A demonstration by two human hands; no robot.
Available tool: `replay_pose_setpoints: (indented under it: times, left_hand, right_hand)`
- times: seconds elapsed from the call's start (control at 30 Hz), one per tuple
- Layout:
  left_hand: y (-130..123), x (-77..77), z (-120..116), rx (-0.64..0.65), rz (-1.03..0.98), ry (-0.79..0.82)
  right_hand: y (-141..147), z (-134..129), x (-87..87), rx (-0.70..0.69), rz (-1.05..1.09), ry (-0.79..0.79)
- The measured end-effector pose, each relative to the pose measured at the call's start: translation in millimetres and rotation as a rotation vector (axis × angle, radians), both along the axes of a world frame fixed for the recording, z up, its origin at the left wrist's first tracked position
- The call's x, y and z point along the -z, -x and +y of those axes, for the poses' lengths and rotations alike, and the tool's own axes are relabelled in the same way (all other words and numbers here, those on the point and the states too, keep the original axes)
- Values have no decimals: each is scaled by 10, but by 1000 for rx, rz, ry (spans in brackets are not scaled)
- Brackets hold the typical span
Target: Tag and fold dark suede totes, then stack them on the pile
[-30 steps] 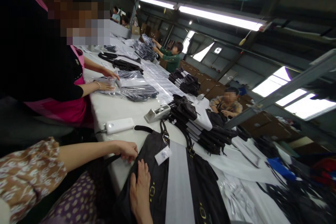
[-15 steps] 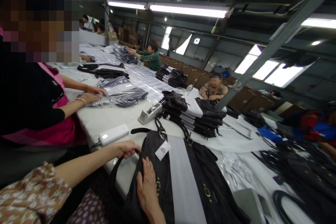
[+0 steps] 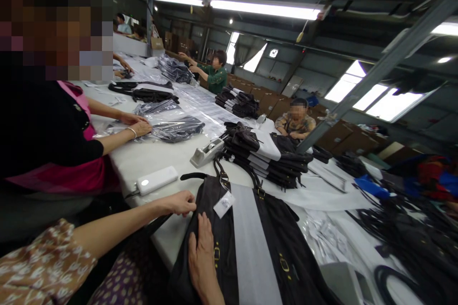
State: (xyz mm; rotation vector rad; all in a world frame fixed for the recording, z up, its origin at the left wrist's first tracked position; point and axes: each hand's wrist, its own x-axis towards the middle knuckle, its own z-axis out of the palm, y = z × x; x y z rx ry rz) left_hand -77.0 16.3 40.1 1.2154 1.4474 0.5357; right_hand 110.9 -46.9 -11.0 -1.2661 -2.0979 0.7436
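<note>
A black bag [image 3: 222, 233] lies before me with a pale paper band [image 3: 252, 238] down its middle and a white tag [image 3: 224, 204] near one handle. My right hand [image 3: 203, 252] rests flat on the bag's left part, fingers stretched out and holding nothing. At the bag's left edge, my left hand [image 3: 183, 202] has its fingers curled together; what they grip, if anything, is hidden. A dark strap runs below that wrist.
A white device [image 3: 156, 181], a tape dispenser [image 3: 206, 151] and a stack of black bags [image 3: 266, 157] stand beyond the bag. At left, a co-worker's hands [image 3: 141, 126] touch plastic-wrapped items [image 3: 179, 128]. A grey metal post [image 3: 375, 71] slants across the right.
My left hand has moved slightly right and its fingers are curled closer. The co-worker's hands have shifted right over the plastic. A far person in green has raised an arm.
</note>
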Motion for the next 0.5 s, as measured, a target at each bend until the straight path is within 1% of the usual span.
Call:
replay_pose_setpoints:
  times: [0.1,0.17,0.23,0.3,0.37,0.43,0.5]
  left_hand:
    - [-2,30,-22,-27,-6,10]
    - [1,83,-74,-59,-11,41]
    - [3,125,-125,-94,-23,66]
    - [3,131,-155,-120,-46,86]
    - [-3,97,-155,-133,-77,101]
    - [-21,39,-124,-136,-114,90]
    - [-55,-18,-68,-132,-150,50]
  right_hand:
    - [3,12,26,4,-17,25]
    - [2,41,33,-8,-35,85]
    - [-15,92,0,4,0,156]
    - [-51,163,-93,54,94,218]
    - [-101,247,-232,123,180,243]
    - [-152,328,-372,169,221,228]
    - [-196,392,-467,194,240,207]
